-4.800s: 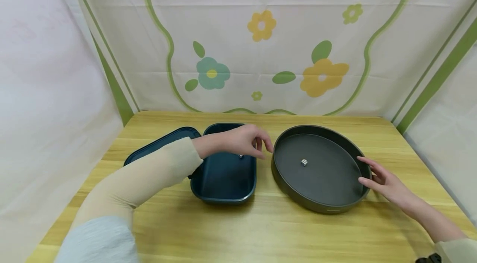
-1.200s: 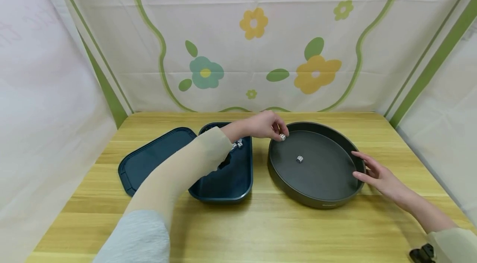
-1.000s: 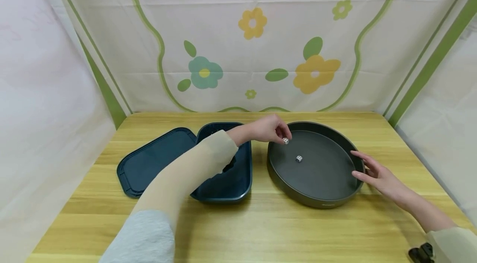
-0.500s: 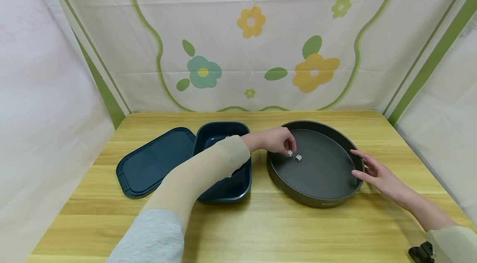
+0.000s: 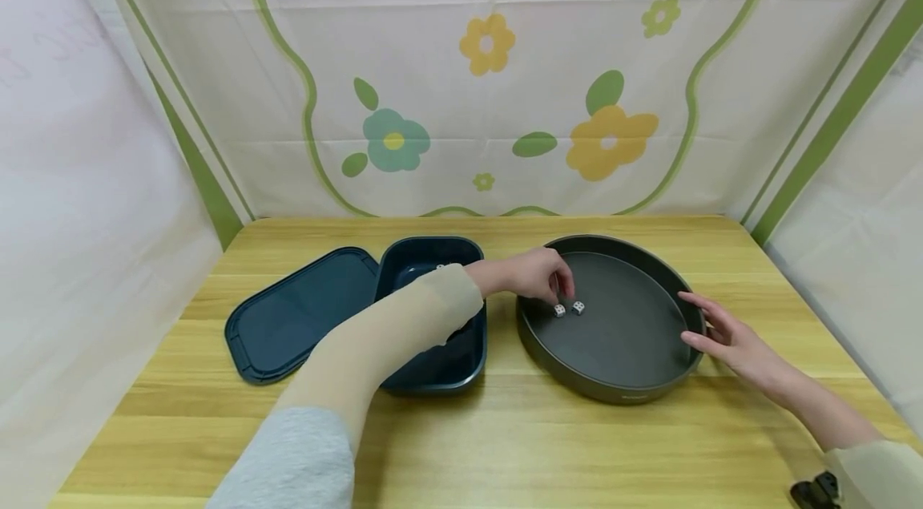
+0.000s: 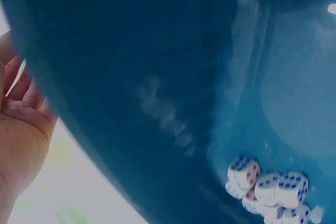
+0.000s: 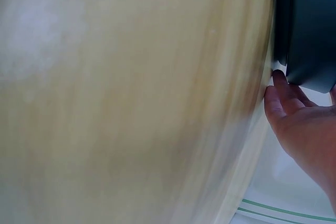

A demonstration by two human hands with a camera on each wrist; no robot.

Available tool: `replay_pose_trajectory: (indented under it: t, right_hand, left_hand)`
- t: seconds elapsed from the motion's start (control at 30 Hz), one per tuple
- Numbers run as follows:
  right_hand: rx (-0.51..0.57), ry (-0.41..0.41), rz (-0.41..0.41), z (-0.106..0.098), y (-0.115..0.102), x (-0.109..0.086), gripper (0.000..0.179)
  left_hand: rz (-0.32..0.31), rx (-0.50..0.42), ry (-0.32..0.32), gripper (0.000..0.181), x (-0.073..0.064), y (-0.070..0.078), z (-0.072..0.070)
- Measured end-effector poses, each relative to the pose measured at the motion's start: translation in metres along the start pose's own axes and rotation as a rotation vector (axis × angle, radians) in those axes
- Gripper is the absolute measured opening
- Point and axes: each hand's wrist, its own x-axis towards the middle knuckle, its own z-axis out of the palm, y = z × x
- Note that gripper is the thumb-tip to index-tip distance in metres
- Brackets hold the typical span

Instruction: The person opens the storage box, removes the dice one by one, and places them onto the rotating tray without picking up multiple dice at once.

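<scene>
My left hand (image 5: 537,275), its thumb and fingers loosely curled with nothing visibly pinched, hangs over the left part of the round dark-grey pan (image 5: 627,341) at centre right; a white spotted cubic die (image 5: 559,311) sits just below my fingertips, beside a second white cubic die (image 5: 578,307). At right, my right hand (image 5: 739,345) grips the pan's rim, its fingers partly spread. The left wrist view's lower right shows more white dice (image 6: 270,190) clustered inside the dark-blue rounded rectangular box (image 5: 433,381).

Box (image 5: 447,371) on table (image 5: 519,453), dice (image 6: 266,188) inside, lid (image 5: 299,317) at its nine o'clock, pan (image 5: 623,349) at three, two dice (image 5: 578,307) in the pan
</scene>
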Motion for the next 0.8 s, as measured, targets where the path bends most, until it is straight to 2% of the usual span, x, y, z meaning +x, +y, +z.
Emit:
replay_pose_trajectory:
  t: [0.17,0.3,0.5,0.8]
  right_hand:
    - [-0.004,-0.001,0.005,-0.002,0.002,-0.002,0.066]
    - [-0.004,0.0,0.01,-0.003,0.003,-0.004,0.066]
    - [0.005,0.001,0.005,-0.003,0.004,-0.006,0.065]
    - [0.011,-0.004,0.011,-0.003,0.005,-0.005,0.065]
  left_hand:
    - [0.033,-0.051,0.029,0.02,-0.011,0.002,-0.015]
    - [0.053,-0.048,0.037,0.02,-0.023,0.008,-0.028]
    - [0.045,-0.047,0.072,0.019,-0.044,0.013,-0.045]
    - [0.042,-0.023,0.106,0.018,-0.078,0.009,-0.056]
